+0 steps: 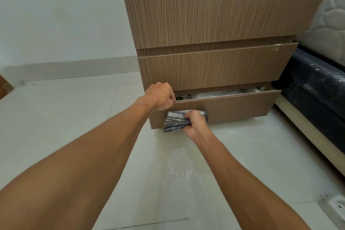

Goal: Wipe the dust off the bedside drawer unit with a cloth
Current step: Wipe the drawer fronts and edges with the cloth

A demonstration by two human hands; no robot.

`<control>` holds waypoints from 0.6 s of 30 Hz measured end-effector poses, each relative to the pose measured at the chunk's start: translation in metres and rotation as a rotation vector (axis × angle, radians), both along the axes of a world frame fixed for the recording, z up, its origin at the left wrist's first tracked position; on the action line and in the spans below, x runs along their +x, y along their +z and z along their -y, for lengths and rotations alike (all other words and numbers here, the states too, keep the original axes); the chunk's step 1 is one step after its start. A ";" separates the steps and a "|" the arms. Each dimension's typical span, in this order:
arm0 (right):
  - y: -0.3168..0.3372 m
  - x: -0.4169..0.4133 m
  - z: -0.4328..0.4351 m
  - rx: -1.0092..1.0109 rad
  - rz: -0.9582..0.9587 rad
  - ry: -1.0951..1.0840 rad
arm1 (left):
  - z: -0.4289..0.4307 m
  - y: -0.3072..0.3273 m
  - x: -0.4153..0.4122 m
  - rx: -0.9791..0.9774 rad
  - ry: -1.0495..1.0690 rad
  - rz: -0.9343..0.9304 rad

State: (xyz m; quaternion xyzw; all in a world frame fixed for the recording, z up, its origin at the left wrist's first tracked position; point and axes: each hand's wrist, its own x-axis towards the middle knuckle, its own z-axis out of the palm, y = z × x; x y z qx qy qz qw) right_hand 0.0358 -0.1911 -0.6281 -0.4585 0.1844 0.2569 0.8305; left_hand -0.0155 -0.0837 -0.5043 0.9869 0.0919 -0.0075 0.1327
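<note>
Fingers point(169, 99) of the left hand point(159, 97) are curled over the top left corner of the slightly open bottom drawer point(233, 107), and the striped cloth point(174, 120) is gripped by the right hand point(195, 124) against its front's lower left, so wiping is judged unfinished rightward.

Wood-grain drawer unit point(214, 17), bottom drawer point(233, 107) ajar, striped cloth point(174, 120) (bunched) against its front

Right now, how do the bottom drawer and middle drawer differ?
The bottom drawer is pulled out, white items visible; the middle drawer shows none. The left hand grips the bottom drawer's edge, the right hand holds a striped cloth on its front; the middle drawer is untouched. Both are woodgrain brown.
</note>
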 end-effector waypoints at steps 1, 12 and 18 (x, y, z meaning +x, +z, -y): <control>0.002 -0.010 -0.012 0.022 -0.017 0.005 | -0.001 0.000 0.001 0.001 0.001 0.000; 0.001 -0.070 -0.077 0.185 -0.174 0.175 | -0.004 -0.008 0.005 -0.021 0.001 0.019; -0.012 -0.017 -0.014 0.004 -0.108 0.069 | -0.006 -0.013 0.006 -0.017 0.034 0.024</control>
